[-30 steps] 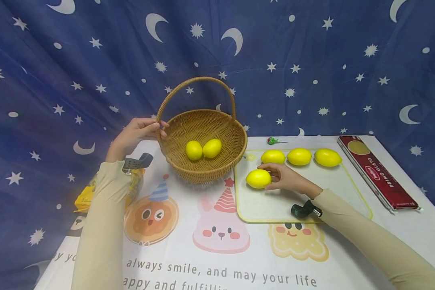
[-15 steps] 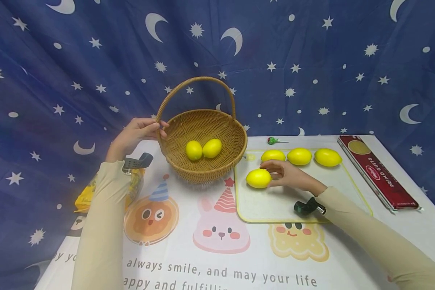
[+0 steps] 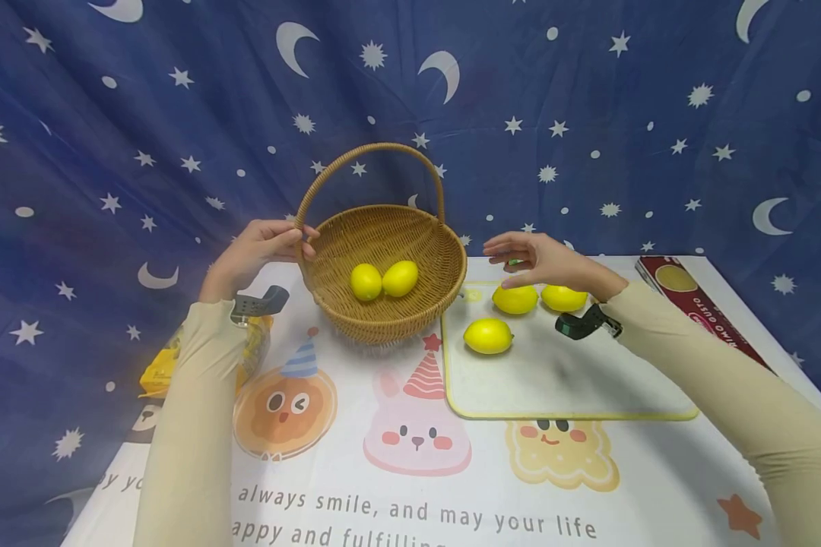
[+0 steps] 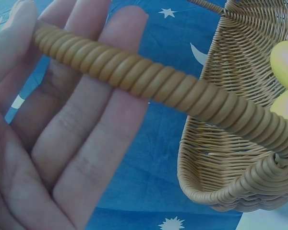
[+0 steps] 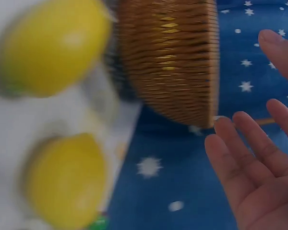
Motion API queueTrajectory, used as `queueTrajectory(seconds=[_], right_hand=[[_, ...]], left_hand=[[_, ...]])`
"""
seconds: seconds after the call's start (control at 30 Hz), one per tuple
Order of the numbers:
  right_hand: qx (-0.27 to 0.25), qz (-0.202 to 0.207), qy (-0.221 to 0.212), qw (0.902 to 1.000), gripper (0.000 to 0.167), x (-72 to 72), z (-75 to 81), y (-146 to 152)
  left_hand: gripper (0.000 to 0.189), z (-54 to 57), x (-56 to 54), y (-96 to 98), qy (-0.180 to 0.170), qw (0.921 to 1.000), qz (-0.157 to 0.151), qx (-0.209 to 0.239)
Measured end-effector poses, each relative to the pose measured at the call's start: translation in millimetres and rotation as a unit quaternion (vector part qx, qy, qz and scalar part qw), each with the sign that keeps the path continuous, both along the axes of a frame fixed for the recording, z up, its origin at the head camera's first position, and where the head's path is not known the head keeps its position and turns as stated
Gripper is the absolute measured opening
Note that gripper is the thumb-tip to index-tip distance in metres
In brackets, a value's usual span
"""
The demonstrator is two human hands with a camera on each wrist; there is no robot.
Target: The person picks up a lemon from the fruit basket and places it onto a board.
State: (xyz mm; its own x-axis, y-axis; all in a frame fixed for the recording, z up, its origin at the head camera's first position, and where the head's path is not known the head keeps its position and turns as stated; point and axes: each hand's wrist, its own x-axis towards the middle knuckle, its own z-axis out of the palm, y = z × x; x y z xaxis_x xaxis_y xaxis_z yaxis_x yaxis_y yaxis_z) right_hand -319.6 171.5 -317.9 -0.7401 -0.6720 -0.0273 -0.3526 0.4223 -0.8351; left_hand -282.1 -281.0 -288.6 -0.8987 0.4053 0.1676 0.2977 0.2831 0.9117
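Note:
My left hand [image 3: 256,249] holds the left side of the handle [image 4: 149,79] of a wicker basket [image 3: 345,330], thumb and fingers around the cane wrapping. Two lemons [image 3: 400,279] lie side by side in the basket. My right hand [image 3: 543,262], holding nothing, is raised above the back of a white board [image 3: 547,387], its fingers loosely spread and pointing toward the basket. One lemon [image 3: 488,336] lies at the board's left. Behind it are two more, a lemon [image 3: 515,299] just under the right hand and another lemon [image 3: 562,298] partly covered by the wrist.
A dark red packet [image 3: 677,277] lies at the right, partly behind the right sleeve. At the left, a yellow bag [image 3: 160,372] sits behind the left forearm. A small green object [image 3: 516,264] shows behind the right fingers. A blue star-patterned curtain [image 3: 588,99] hangs behind the table.
My right hand has released the front lemon and risen up and back, away from the board. Its arm now covers the rightmost lemon. The left hand and basket have stayed put.

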Motion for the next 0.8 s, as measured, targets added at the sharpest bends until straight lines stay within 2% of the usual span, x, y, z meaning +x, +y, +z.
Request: queueTrajectory(seconds=[0.1, 0.2, 0.4, 0.57, 0.8], right_hand=[[0.01, 0.01, 0.005, 0.9999, 0.065, -8.6, 21.0, -15.9], [0.013, 0.036, 0.003, 0.9993, 0.063, -17.2, 37.2, -34.5], [0.016, 0.093, 0.0, 0.9955, 0.058, -32.6, 56.8, -75.3], [0.026, 0.132, -0.007, 0.9909, 0.058, -45.1, 57.9, -106.9], [0.051, 0.157, -0.008, 0.9862, 0.055, -61.7, 40.4, -144.9]], left_hand=[[0.021, 0.3, 0.1, -0.8, -0.001, 1.0, 0.004, -0.001], [0.022, 0.0, -0.4, -1.1, 0.0, 1.0, 0.009, -0.004], [0.022, -0.7, -2.1, -0.1, -0.002, 0.9997, 0.023, -0.009], [0.02, -0.7, -1.4, -0.5, -0.005, 0.9999, 0.008, 0.003], [0.02, -1.5, 0.7, -0.9, -0.005, 1.0, 0.005, 0.006]])
